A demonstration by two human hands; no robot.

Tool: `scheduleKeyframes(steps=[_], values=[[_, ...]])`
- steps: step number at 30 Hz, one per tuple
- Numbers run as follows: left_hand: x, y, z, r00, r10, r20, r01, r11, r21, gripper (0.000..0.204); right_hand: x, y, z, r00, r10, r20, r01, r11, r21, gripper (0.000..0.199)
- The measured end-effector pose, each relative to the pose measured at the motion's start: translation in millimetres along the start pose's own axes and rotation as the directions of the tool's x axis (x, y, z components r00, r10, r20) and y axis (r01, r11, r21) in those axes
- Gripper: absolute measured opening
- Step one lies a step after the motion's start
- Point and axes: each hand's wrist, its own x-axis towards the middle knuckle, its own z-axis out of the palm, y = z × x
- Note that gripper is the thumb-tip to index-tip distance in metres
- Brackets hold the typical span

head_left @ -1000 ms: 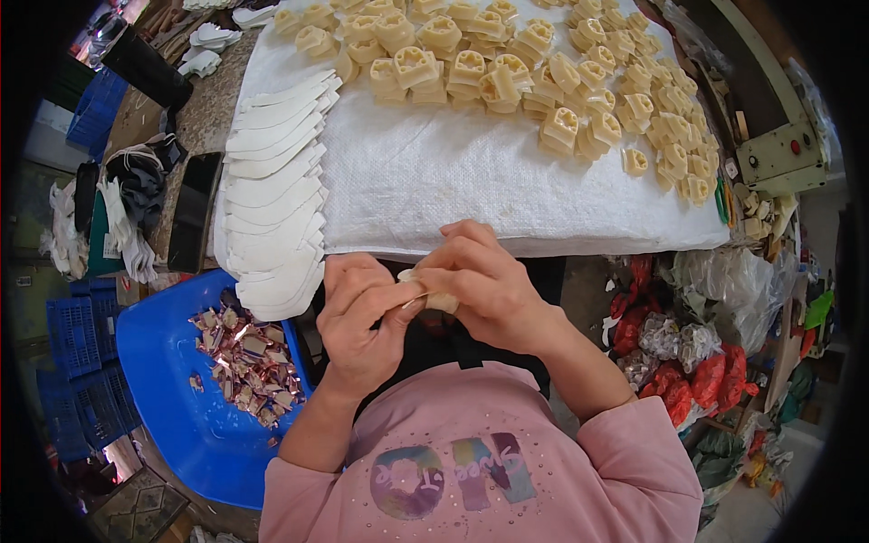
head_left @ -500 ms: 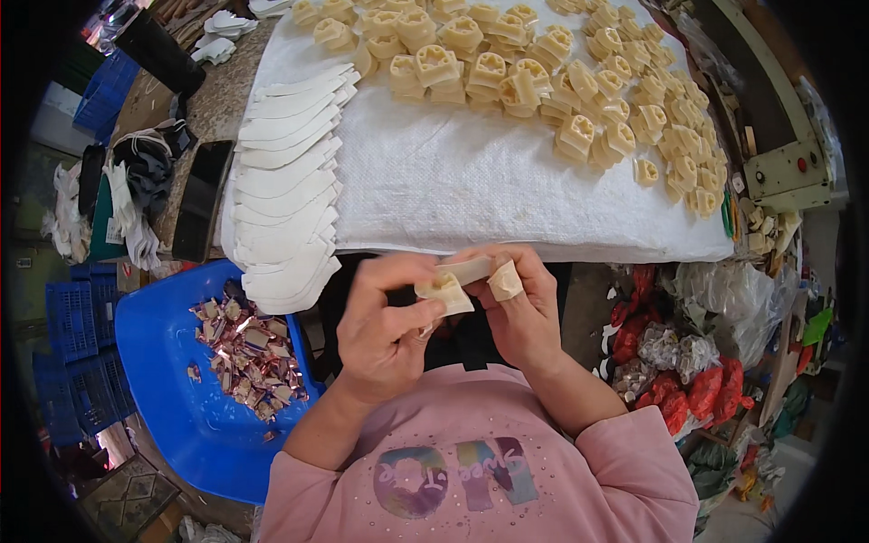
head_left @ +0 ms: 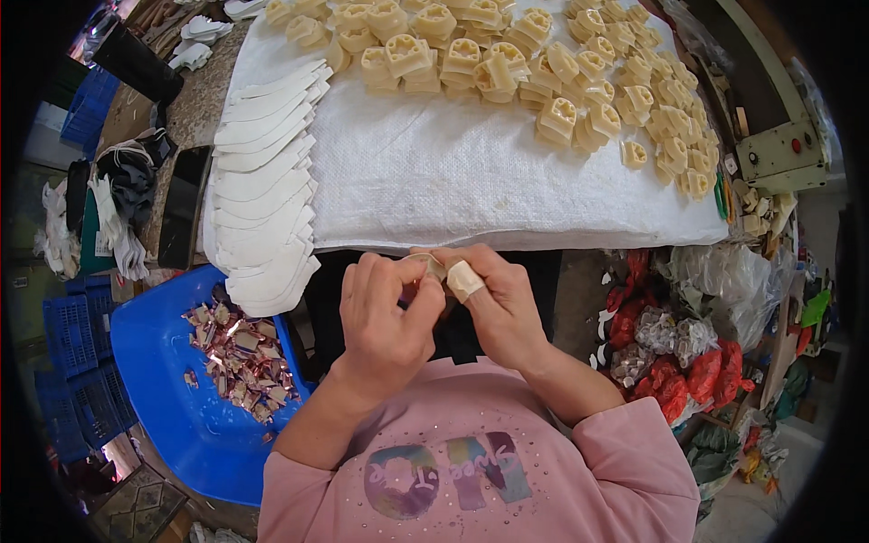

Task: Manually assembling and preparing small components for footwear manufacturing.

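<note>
In front of my chest, just past the table's near edge, my two hands meet over a small curled pale strip (head_left: 436,269). My left hand (head_left: 385,317) pinches its left side between thumb and fingers. My right hand (head_left: 502,308) closes on the other side; a beige wrap (head_left: 464,281) covers its thumb. Fingers hide most of the piece. Beyond, on the left of the table, lies an overlapping row of curved white strips (head_left: 262,204). Many cream-coloured hollow moulded pieces (head_left: 556,122) are heaped across the far side and the right.
White woven sheeting (head_left: 407,181) covers the table. At lower left a blue basin (head_left: 163,389) holds shiny reddish scraps (head_left: 244,357). A dark phone (head_left: 184,204) lies left of the sheeting. Red plastic bags (head_left: 674,389) and clear plastic (head_left: 733,299) crowd the right.
The pale strip, stretched flat between my hands before, is now curled and mostly covered by fingers. Both hands have drawn together; the cream piece in my left fingers is now hidden.
</note>
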Motion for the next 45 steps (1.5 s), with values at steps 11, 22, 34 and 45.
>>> scheduleKeyframes(steps=[11,22,34,45], values=[[-15.7,-4.4,-3.6,0.88,-0.444,0.167,0.4,0.504,-0.766,0.017,35.1,-1.4,-34.3,0.881,0.142,0.451,-0.258,0.944,0.207,0.029],[-11.3,-2.2,2.1,0.923,-0.364,0.128,0.358,0.685,-0.634,0.016,34.3,8.8,-20.7,0.937,0.191,0.293,-0.229,0.968,0.102,0.024],[-7.1,10.0,9.1,0.641,-0.722,0.259,0.528,0.17,-0.832,0.011,24.1,10.4,-10.5,0.93,-0.346,0.123,0.357,0.93,-0.088,0.021],[-2.7,12.3,7.3,0.715,-0.649,0.261,0.578,0.339,-0.742,0.011,24.0,-2.1,-19.0,0.916,-0.371,0.151,0.397,0.891,-0.219,0.01]])
